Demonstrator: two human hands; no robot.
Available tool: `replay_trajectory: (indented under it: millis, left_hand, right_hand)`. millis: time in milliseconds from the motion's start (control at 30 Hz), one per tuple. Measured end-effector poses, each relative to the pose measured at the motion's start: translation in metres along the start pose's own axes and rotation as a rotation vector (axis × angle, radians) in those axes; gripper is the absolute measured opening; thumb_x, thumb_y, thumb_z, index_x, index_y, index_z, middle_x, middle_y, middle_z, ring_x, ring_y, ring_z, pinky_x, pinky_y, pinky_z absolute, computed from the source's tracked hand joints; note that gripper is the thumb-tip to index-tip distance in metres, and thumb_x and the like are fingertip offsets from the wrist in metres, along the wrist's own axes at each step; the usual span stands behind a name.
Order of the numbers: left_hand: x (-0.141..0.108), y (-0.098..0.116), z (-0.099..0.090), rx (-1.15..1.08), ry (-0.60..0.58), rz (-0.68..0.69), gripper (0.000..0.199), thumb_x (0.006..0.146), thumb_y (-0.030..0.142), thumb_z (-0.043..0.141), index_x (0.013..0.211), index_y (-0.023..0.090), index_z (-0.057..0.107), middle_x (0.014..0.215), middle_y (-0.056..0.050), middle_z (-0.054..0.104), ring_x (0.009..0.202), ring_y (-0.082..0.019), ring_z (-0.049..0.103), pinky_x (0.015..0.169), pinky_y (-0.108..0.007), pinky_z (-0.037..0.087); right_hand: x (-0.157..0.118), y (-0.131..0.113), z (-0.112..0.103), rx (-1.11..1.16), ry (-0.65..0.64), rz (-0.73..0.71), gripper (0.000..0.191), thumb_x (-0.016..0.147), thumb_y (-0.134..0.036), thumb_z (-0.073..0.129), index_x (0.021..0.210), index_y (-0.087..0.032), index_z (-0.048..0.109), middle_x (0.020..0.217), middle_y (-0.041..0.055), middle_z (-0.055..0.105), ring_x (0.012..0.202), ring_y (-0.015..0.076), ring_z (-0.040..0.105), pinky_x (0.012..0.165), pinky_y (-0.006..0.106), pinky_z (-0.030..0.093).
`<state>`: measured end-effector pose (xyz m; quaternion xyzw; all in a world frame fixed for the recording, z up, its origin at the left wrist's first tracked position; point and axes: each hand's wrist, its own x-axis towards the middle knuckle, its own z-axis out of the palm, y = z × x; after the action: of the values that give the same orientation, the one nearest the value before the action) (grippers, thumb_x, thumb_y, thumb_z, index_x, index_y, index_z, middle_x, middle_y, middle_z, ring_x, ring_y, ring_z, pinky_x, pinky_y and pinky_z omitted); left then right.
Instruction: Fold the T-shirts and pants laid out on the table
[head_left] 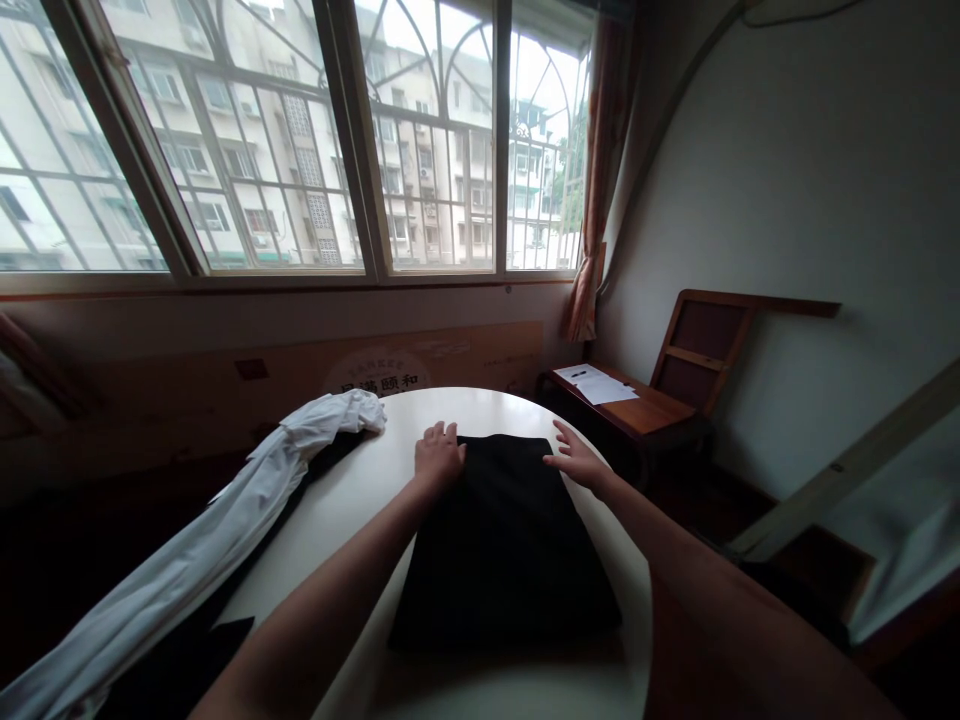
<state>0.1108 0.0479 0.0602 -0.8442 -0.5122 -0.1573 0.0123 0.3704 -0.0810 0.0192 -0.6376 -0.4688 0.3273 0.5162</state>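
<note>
A black garment [510, 550], folded into a flat block, lies on the round white table [405, 410]; its exact kind cannot be made out. My left hand [440, 458] rests at the garment's far left corner, fingers stretched forward over the tabletop and thumb side against the cloth. On the other side, my right hand [579, 460] is open beside the far right corner. Its fingers are apart, with a fingertip close to the cloth's edge; contact is unclear. Neither hand grips anything that I can see.
White clothing [247, 500] and dark cloth [180, 670] lie along the table's left edge. Beyond the table stands a large cardboard box [487, 350] below the barred windows. Papers [600, 385] lie on a low wooden seat [652, 408] at the right.
</note>
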Motion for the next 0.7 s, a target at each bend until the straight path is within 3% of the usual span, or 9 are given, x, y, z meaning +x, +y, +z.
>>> replay_trajectory:
  millis: [133, 233, 333, 433, 567, 700]
  left_hand:
    - [-0.069, 0.032, -0.007, -0.074, -0.003, 0.427, 0.048, 0.101, 0.039, 0.043, 0.139, 0.013, 0.054, 0.15, -0.017, 0.051, 0.142, -0.029, 0.042, 0.119, -0.042, 0.031]
    - [-0.123, 0.033, -0.005, -0.129, -0.172, 0.613, 0.056, 0.1, 0.05, 0.041, 0.148, 0.02, 0.047, 0.158, -0.012, 0.041, 0.149, -0.029, 0.033, 0.124, -0.048, 0.022]
    - [-0.157, 0.017, -0.004, -0.139, -0.37, 0.578, 0.068, 0.098, 0.057, 0.042, 0.157, 0.026, 0.031, 0.165, -0.008, 0.024, 0.153, -0.028, 0.019, 0.125, -0.051, 0.016]
    - [-0.171, 0.001, -0.006, -0.121, -0.424, 0.468, 0.071, 0.097, 0.057, 0.042, 0.159, 0.028, 0.025, 0.166, -0.006, 0.016, 0.154, -0.028, 0.013, 0.125, -0.053, 0.012]
    - [-0.18, -0.008, -0.011, -0.101, -0.434, 0.384, 0.073, 0.095, 0.058, 0.046, 0.158, 0.03, 0.025, 0.166, -0.004, 0.013, 0.155, -0.029, 0.01, 0.125, -0.054, 0.01]
    - [-0.184, -0.008, -0.019, -0.066, -0.46, 0.345, 0.073, 0.094, 0.06, 0.043, 0.158, 0.029, 0.026, 0.166, -0.007, 0.014, 0.154, -0.03, 0.01, 0.124, -0.057, 0.013]
  right_hand:
    - [-0.042, -0.015, 0.011, -0.365, -0.051, -0.328, 0.078, 0.082, -0.038, 0.069, 0.153, -0.023, 0.04, 0.159, 0.0134, 0.037, 0.149, 0.0309, 0.031, 0.122, 0.053, 0.026]
    - [-0.088, -0.024, 0.022, -0.544, -0.157, -0.358, 0.071, 0.089, -0.043, 0.061, 0.154, -0.022, 0.041, 0.163, 0.0127, 0.032, 0.152, 0.0311, 0.024, 0.123, 0.052, 0.022]
    - [-0.133, -0.023, 0.029, -0.693, -0.291, -0.383, 0.069, 0.094, -0.047, 0.055, 0.156, -0.025, 0.036, 0.165, 0.008, 0.026, 0.154, 0.032, 0.016, 0.125, 0.055, 0.013]
    - [-0.161, -0.014, 0.031, -0.764, -0.424, -0.372, 0.067, 0.097, -0.05, 0.051, 0.157, -0.03, 0.031, 0.165, 0.0033, 0.026, 0.154, 0.0309, 0.015, 0.126, 0.054, 0.008]
    - [-0.171, -0.003, 0.025, -0.807, -0.432, -0.274, 0.063, 0.1, -0.053, 0.041, 0.158, -0.031, 0.029, 0.166, 0.0016, 0.021, 0.155, 0.0298, 0.013, 0.125, 0.055, 0.009]
    - [-0.17, -0.01, 0.015, -0.851, -0.43, -0.181, 0.062, 0.101, -0.052, 0.038, 0.158, -0.03, 0.029, 0.166, 0.0018, 0.021, 0.155, 0.0289, 0.014, 0.125, 0.056, 0.009]
